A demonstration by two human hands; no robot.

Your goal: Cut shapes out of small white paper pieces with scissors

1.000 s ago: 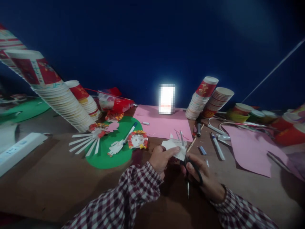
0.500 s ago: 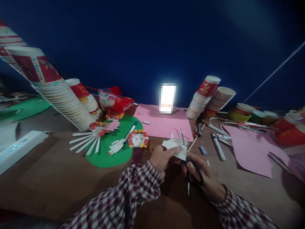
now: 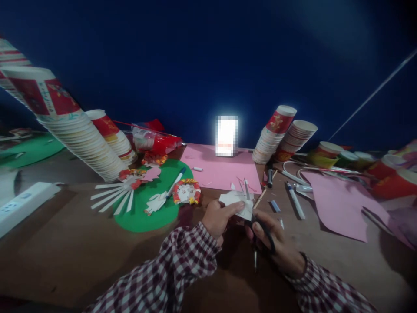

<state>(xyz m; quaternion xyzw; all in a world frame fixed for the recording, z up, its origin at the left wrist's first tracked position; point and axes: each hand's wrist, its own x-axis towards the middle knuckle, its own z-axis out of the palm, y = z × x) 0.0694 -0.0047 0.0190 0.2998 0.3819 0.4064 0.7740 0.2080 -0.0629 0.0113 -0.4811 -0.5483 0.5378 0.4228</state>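
So the right hand (image 3: 283,250) has its fingers curled around the black scissors (image 3: 270,240), blades aimed away, probably for a clear line into the paper. The left hand (image 3: 215,218) has its fingers closed on the white paper (image 3: 230,199), thumb on top, likely to keep it steady above the tabletop (image 3: 130,269). Beyond that, a pink sheet (image 3: 216,167) lies flat, and nested cups (image 3: 270,134) lean, probably to save space.

This looks like a craft workspace, with stacked paper cups (image 3: 81,139), pink paper (image 3: 340,211), a marker (image 3: 295,201) and scissors (image 3: 269,237).
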